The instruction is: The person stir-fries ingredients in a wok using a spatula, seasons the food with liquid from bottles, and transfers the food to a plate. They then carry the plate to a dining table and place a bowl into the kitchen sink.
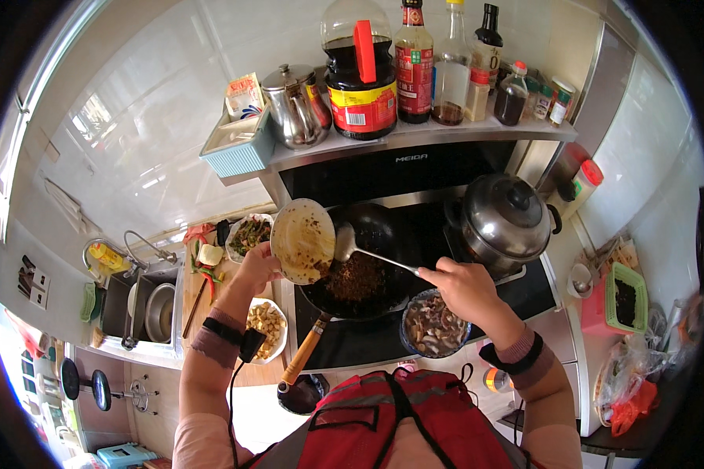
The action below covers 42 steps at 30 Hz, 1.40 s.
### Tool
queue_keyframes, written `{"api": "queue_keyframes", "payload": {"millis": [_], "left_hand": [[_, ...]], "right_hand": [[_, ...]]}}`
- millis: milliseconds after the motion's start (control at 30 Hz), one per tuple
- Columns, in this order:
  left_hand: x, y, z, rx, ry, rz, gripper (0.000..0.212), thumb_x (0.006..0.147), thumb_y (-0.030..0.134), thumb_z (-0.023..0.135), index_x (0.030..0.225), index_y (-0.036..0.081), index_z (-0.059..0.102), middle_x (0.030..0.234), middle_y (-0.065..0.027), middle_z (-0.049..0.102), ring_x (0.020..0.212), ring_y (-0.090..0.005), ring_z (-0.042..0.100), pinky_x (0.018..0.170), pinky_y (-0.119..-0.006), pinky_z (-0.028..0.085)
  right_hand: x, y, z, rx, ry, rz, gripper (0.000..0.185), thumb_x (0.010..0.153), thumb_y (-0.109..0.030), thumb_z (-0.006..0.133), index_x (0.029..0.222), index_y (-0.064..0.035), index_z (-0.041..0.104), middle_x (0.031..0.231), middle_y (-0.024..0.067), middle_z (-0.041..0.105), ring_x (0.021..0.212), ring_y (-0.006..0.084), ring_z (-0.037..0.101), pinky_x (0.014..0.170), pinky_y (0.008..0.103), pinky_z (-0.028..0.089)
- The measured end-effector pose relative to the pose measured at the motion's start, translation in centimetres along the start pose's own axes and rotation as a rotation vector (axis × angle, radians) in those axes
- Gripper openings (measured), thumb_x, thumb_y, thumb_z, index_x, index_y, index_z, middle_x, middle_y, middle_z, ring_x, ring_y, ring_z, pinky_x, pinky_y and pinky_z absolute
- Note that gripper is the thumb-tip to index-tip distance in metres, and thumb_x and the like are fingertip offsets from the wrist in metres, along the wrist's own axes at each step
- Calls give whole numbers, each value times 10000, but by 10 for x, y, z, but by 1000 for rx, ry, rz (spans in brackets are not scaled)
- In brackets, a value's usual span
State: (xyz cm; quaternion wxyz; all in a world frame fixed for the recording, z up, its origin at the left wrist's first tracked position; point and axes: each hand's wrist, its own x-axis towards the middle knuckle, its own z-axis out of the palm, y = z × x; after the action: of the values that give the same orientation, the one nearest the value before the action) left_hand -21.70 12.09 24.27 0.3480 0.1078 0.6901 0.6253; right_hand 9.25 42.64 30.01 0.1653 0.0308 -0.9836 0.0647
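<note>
My left hand (259,265) grips a white plate (303,240) by its edge, tilted over the left side of a black wok (381,225). Brown sauce and bits of food cling to the plate's face. In my right hand (462,292) is the handle of a metal spatula (346,243), its blade close to the plate's right rim. Dark, chopped seasoning (356,277) lies in the bottom of the wok. The wok's wooden handle (305,353) points toward me. Just below my right hand, a patterned bowl (408,346) holds sliced meat or mushrooms in liquid.
A lidded steel pot (504,217) occupies the right burner. Left of the wok are a plate of diced food (266,329), a dish of dark greens (250,235) and a cutting board (230,275) with peppers. Bottles, including a large sauce jug (361,111), line the shelf (422,136) behind.
</note>
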Motion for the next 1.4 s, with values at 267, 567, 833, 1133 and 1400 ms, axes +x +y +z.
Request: {"api": "queue_keyframes", "payload": {"millis": [267, 567, 833, 1133, 1400], "left_hand": [[-2, 11, 10, 31, -14, -46, 369, 834, 10, 629, 1193, 95, 607, 1071, 3, 665, 951, -164, 657, 836, -381, 546], [2, 4, 2, 24, 7, -21, 347, 848, 28, 629, 1184, 115, 609, 1057, 18, 660, 889, -154, 651, 778, -355, 532], [11, -1, -8, -11, 41, -19, 325, 861, 17, 613, 1172, 111, 605, 1077, -6, 661, 950, -182, 657, 842, -386, 537], [15, 1, 0, -155, -10, 14, 315, 875, -26, 574, 1166, 92, 600, 1100, -40, 657, 982, -206, 656, 859, -407, 555], [13, 0, 4, -84, 24, 8, 330, 868, -16, 573, 1172, 110, 603, 1106, -22, 658, 992, -192, 651, 855, -410, 551]], "right_hand": [[12, -22, 21, -160, 151, -8, 366, 786, -82, 617, 1145, -133, 668, 828, 31, 520, 635, 177, 601, 551, 322, 510], [-3, -16, 11, 251, 5, 103, 420, 800, -48, 608, 1204, -151, 660, 863, 68, 585, 638, 270, 627, 586, 375, 526], [-18, -6, 8, 273, -124, 215, 439, 786, -76, 658, 1220, -142, 656, 915, 102, 634, 752, 308, 647, 678, 400, 529], [-10, -21, 16, 776, -63, 160, 453, 788, -69, 681, 1237, -116, 648, 958, 143, 653, 799, 313, 655, 700, 376, 524], [-15, -14, -1, 432, -89, 213, 450, 793, -84, 665, 1237, -157, 648, 936, 114, 638, 786, 311, 646, 696, 399, 527]]}}
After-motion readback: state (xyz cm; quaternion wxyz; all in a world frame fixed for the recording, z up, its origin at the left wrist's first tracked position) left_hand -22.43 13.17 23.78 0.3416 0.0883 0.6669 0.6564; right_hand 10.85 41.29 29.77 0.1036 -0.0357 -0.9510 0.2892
